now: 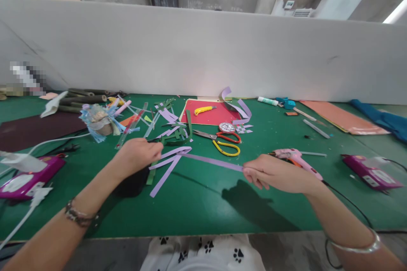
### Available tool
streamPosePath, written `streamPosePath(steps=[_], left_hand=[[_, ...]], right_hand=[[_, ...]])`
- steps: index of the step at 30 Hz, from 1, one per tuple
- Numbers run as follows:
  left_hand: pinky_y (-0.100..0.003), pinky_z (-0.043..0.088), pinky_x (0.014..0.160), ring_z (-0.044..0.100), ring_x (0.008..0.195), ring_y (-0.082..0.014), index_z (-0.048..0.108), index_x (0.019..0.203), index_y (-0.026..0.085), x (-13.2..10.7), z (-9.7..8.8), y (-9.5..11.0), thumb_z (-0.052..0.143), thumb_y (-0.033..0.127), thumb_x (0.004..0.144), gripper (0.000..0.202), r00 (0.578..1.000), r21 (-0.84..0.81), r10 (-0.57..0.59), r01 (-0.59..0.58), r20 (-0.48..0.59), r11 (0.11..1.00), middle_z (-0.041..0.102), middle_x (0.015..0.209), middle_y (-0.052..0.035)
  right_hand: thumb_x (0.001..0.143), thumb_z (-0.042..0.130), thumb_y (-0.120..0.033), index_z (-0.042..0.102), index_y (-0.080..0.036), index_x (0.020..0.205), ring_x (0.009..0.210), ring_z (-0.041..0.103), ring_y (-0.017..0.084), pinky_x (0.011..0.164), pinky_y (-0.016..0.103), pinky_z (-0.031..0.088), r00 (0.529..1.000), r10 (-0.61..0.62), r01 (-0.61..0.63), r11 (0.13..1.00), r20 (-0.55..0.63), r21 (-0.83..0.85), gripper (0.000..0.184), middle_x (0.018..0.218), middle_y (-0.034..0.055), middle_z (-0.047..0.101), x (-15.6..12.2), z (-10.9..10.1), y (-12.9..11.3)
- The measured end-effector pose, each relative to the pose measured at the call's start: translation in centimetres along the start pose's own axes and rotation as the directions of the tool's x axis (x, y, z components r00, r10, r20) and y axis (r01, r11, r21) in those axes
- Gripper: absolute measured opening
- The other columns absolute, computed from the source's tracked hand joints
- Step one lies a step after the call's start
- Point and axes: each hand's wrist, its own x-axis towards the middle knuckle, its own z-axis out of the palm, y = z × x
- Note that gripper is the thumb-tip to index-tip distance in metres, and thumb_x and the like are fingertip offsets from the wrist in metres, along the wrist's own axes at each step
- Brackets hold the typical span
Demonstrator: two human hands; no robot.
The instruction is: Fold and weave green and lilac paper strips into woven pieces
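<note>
My left hand (138,155) is closed in a pinch on a bundle of purple paper strips (171,159), with green strips mixed in, held just above the green table (197,203). One long purple strip (213,161) runs from that bundle to the right. My right hand (273,172) is closed on the far end of this strip, which is stretched nearly straight between both hands. Loose ends of the bundle hang down toward the table below my left hand.
Yellow-and-red scissors (222,140) lie behind the strip, near a red sheet (210,115) with a yellow box cutter (204,110). A pink glue gun (294,159) lies right of my right hand. Purple devices (370,171) (27,178), paper scraps and bamboo sticks (82,97) crowd the left and back.
</note>
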Motion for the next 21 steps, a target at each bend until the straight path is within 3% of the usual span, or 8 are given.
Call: streamPosePath(steps=[2, 4, 7, 9, 11, 14, 18, 21], left_hand=[[-0.021, 0.028, 0.041, 0.044, 0.037, -0.0106, 0.049, 0.053, 0.019, -0.3, -0.3, -0.4, 0.029, 0.018, 0.081, 0.034, 0.984, -0.05, -0.16, 0.164, 0.075, 0.985, 0.047, 0.037, 0.0033], [-0.02, 0.033, 0.044, 0.049, 0.043, -0.0099, 0.052, 0.059, 0.018, 0.2, -1.2, 0.5, 0.028, 0.02, 0.084, 0.035, 0.954, -0.211, -0.246, 0.279, 0.171, 0.937, 0.055, 0.048, 0.0021], [-0.026, 0.042, 0.07, 0.058, 0.083, -0.016, 0.057, 0.094, 0.016, 2.2, -2.7, 3.6, 0.035, 0.034, 0.085, 0.03, 0.968, -0.423, -0.134, 0.215, 0.213, 0.88, 0.064, 0.091, -0.0053], [-0.031, 0.04, 0.078, 0.054, 0.095, -0.0206, 0.053, 0.105, 0.015, 3.5, -3.2, 5.8, 0.041, 0.043, 0.081, 0.039, 0.978, -0.509, -0.022, 0.128, 0.208, 0.851, 0.061, 0.103, -0.0083], [-0.029, 0.039, 0.073, 0.057, 0.081, -0.0175, 0.058, 0.093, 0.017, 4.2, -3.3, 7.3, 0.039, 0.036, 0.085, 0.028, 0.957, -0.586, 0.058, 0.126, 0.285, 0.8, 0.064, 0.089, -0.0038], [-0.025, 0.036, 0.061, 0.055, 0.06, -0.0128, 0.058, 0.071, 0.017, 4.7, -2.9, 8.1, 0.031, 0.026, 0.089, 0.034, 0.907, -0.632, 0.091, 0.212, 0.411, 0.746, 0.062, 0.066, 0.0011], [-0.024, 0.029, 0.05, 0.052, 0.052, -0.0128, 0.056, 0.065, 0.016, 5.2, -2.8, 8.1, 0.031, 0.025, 0.088, 0.035, 0.873, -0.624, 0.087, 0.27, 0.48, 0.734, 0.058, 0.056, 0.0008], [-0.022, 0.028, 0.049, 0.05, 0.048, -0.0112, 0.053, 0.056, 0.016, 5.7, -3.1, 8.0, 0.031, 0.02, 0.087, 0.038, 0.843, -0.654, 0.082, 0.347, 0.531, 0.672, 0.056, 0.05, 0.0019]], right_hand=[[0.087, 0.026, -0.021, 0.053, -0.016, 0.065, 0.044, 0.046, 0.008, 0.047, 0.018, 0.035, 1.0, 0.007, -0.006, 0.999, 0.01, -0.048, 0.035, 0.049, -0.0022, 0.051, -0.1, 0.1, 0.3], [0.088, 0.028, -0.022, 0.056, -0.016, 0.071, 0.048, 0.049, 0.009, 0.05, 0.019, 0.034, 1.0, -0.011, 0.013, 0.992, 0.014, -0.123, 0.034, 0.054, -0.001, 0.055, 0.3, 0.3, 0.2], [0.088, 0.03, -0.025, 0.059, -0.018, 0.076, 0.057, 0.052, 0.011, 0.054, 0.021, 0.032, 0.995, -0.101, 0.104, 0.964, 0.021, -0.244, 0.032, 0.063, 0.001, 0.06, 1.5, 0.9, -0.8], [0.088, 0.031, -0.028, 0.059, -0.018, 0.075, 0.057, 0.051, 0.011, 0.053, 0.022, 0.029, 0.986, -0.164, 0.167, 0.936, 0.037, -0.31, 0.032, 0.063, 0.0011, 0.06, 2.3, 1.3, -1.6], [0.089, 0.03, -0.029, 0.057, -0.017, 0.071, 0.054, 0.049, 0.01, 0.051, 0.022, 0.027, 0.98, -0.195, 0.195, 0.912, 0.037, -0.36, 0.034, 0.06, 0.0009, 0.058, 3.0, 1.5, -2.3], [0.088, 0.032, -0.025, 0.057, -0.017, 0.07, 0.052, 0.046, 0.009, 0.049, 0.022, 0.023, 0.979, -0.202, 0.167, 0.895, -0.042, -0.413, 0.031, 0.059, 0.001, 0.058, 3.6, 2.0, -3.1], [0.082, 0.038, -0.023, 0.057, -0.017, 0.069, 0.048, 0.046, 0.01, 0.047, 0.024, 0.017, 0.962, -0.211, 0.092, 0.846, -0.171, -0.525, 0.024, 0.056, 0.0018, 0.06, 4.4, 3.0, -3.6], [0.079, 0.039, -0.024, 0.058, -0.016, 0.061, 0.043, 0.043, 0.01, 0.046, 0.025, 0.014, 0.94, -0.246, 0.058, 0.796, -0.234, -0.603, 0.028, 0.049, 0.0029, 0.058, 5.0, 3.5, -3.6]])
